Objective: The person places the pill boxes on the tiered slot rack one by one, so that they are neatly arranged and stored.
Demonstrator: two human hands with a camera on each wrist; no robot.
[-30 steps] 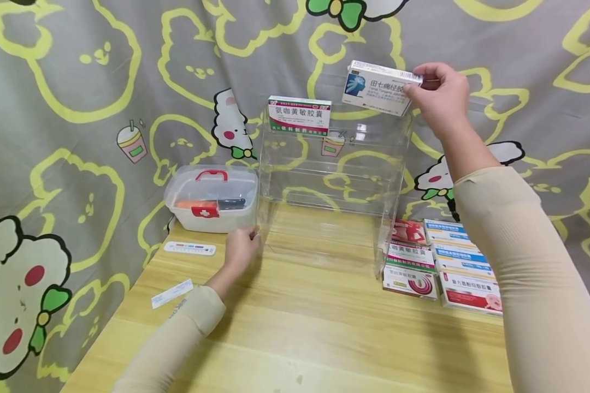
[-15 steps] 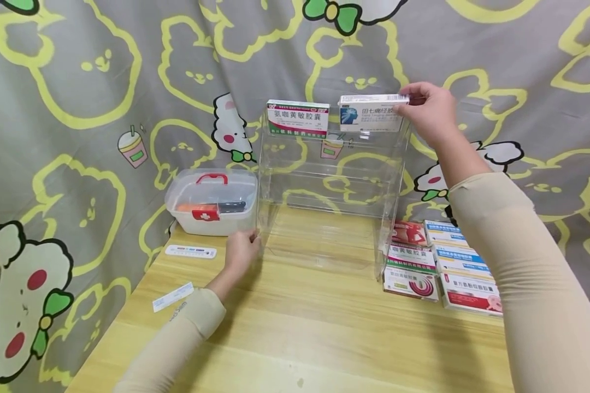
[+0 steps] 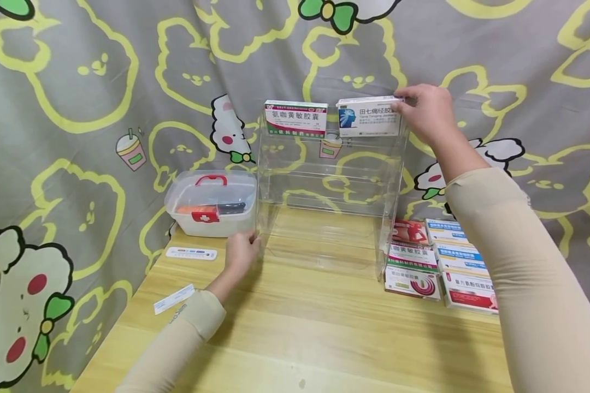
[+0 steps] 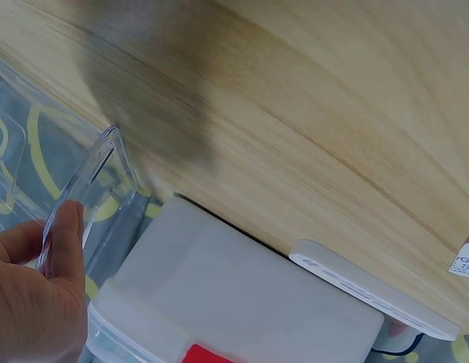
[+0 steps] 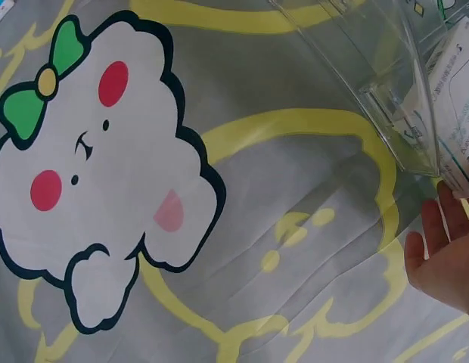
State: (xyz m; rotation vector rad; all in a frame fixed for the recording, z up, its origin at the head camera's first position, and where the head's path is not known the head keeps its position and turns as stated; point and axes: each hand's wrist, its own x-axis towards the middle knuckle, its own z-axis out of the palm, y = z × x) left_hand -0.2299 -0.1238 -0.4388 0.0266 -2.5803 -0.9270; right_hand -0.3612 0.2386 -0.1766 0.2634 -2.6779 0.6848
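I see the right hand [image 3: 429, 113] pinching a white, blue-pictured cardboard box [image 3: 369, 118] atop a clear plastic tiered rack [image 3: 331, 170]; the left hand [image 3: 242, 253] pinches the rack's side.

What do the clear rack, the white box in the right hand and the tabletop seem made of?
Clear rack: glossy, transparent plastic, perhaps acrylic; the curtain shows through. White box: probably smooth cardboard, from its straight edges and printed face. Tabletop: wood or wood-look laminate, slight sheen; grain shows, real or printed.
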